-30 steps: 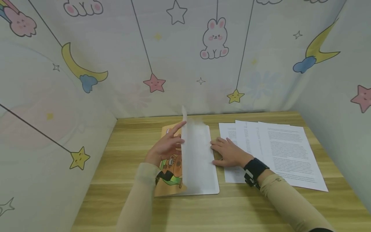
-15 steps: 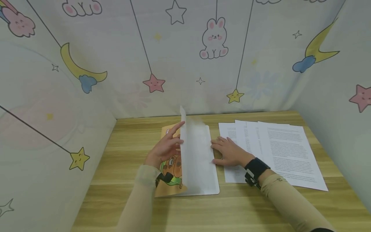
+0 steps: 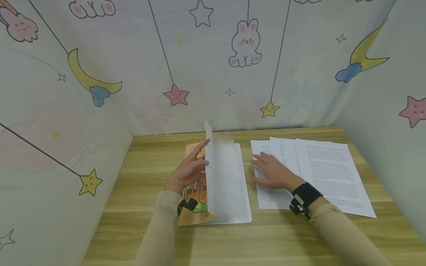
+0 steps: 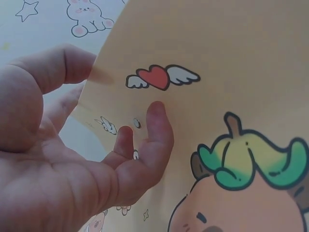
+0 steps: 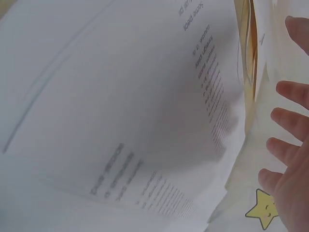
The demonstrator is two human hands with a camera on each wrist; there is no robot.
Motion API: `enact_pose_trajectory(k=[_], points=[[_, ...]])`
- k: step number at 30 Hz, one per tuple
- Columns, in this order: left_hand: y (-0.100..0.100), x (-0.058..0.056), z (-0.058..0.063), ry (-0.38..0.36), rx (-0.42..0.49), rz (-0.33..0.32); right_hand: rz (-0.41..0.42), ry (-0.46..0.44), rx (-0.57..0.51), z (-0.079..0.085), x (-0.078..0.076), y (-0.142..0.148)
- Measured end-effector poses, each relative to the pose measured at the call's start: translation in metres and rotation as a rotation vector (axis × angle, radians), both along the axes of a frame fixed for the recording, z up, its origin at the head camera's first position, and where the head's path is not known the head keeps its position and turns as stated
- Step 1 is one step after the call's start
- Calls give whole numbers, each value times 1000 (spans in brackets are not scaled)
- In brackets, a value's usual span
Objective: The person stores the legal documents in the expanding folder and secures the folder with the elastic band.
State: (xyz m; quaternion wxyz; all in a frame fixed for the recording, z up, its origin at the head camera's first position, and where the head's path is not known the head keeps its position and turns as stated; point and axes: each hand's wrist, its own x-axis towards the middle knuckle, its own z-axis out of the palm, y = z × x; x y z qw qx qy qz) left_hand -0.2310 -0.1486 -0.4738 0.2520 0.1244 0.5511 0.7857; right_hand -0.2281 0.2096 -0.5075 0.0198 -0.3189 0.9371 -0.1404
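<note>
Cartoon folder (image 3: 232, 184), maybe a booklet, lay near the back edge of the table (image 3: 219, 245); probably light, bendy, crease-prone. Left hand (image 3: 186, 171) pinched its cover (image 4: 241, 72) at the free edge, sensible hold. Right hand (image 3: 273, 172), spread, gripped nothing over printed sheets (image 3: 329, 173).

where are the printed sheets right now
In the head view, the printed sheets lie on the table at right, right of the cartoon folder, with the right hand over their left edge.

Table (image 3: 226, 244): I see yellowish wood grain running crosswise.
Backdrop (image 3: 139, 55): white, rising behind the table and along both sides.
Rabbit (image 3: 245, 43): printed there, one eye winking.
Moons (image 3: 85, 77): yellow, each with a blue cloud (image 3: 99, 96).
</note>
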Motion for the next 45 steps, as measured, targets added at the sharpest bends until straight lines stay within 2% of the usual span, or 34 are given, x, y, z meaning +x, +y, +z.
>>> enact_pose_trajectory(k=[7,20,26,36,41,45], points=[[-2,0,-1,19,27,-14,-131,30,-35,-2,6,38],[-6,1,0,15,39,6,-324,75,-39,5,19,104],[-7,3,1,9,49,18,-447,85,-34,5,29,136],[-8,4,1,8,67,40,-685,-7,16,-2,46,200],[-8,5,0,25,55,42,-807,-149,65,-4,55,222],[-8,4,-1,35,57,41,-855,-247,109,-7,59,233]])
